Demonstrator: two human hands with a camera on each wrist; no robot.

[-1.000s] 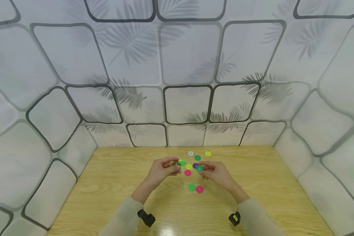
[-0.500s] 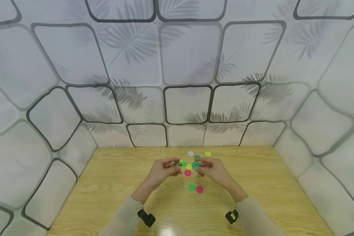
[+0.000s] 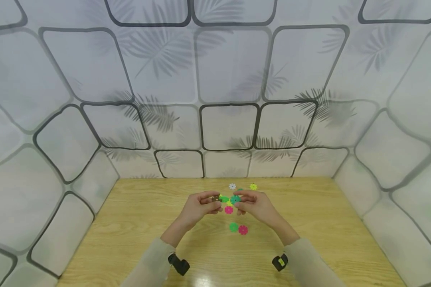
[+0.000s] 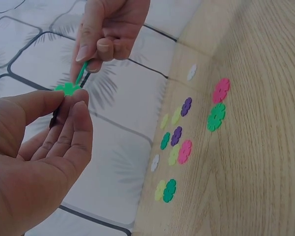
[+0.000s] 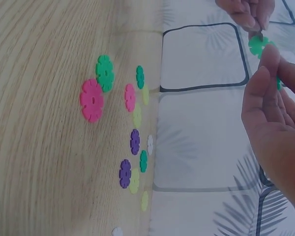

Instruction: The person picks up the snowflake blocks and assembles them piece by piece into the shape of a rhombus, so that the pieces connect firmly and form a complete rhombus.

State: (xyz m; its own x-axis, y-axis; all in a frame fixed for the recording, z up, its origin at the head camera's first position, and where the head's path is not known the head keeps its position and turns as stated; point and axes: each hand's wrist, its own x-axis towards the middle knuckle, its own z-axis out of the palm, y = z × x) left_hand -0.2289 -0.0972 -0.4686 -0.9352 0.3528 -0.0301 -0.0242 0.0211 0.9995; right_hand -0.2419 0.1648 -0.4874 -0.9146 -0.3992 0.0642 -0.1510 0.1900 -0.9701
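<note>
Above the table, my left hand (image 3: 200, 206) pinches a brown notched flower-shaped disc (image 3: 216, 199) between thumb and fingers. A bright green disc (image 4: 68, 89) sticks out from those fingertips, seemingly joined to the brown one, which is mostly hidden. Facing it, my right hand (image 3: 257, 205) pinches a teal disc (image 3: 235, 199) by its edge. In the left wrist view the teal disc (image 4: 81, 73) appears edge-on, crosswise to the bright green one. Their edges are very close; I cannot tell whether they touch.
Several loose discs lie on the wooden table (image 3: 147, 223) beneath my hands, among them a pink disc (image 3: 228, 209), a purple disc (image 5: 134, 141) and a white disc (image 3: 232, 186). Nearer me lie a green disc (image 3: 234, 227) and another pink disc (image 3: 243, 230). Patterned cloth walls (image 3: 226, 127) enclose the table.
My right hand has moved left with the teal disc, up close to the bright green disc. The left hand has stayed nearly in place, its discs turned slightly.
</note>
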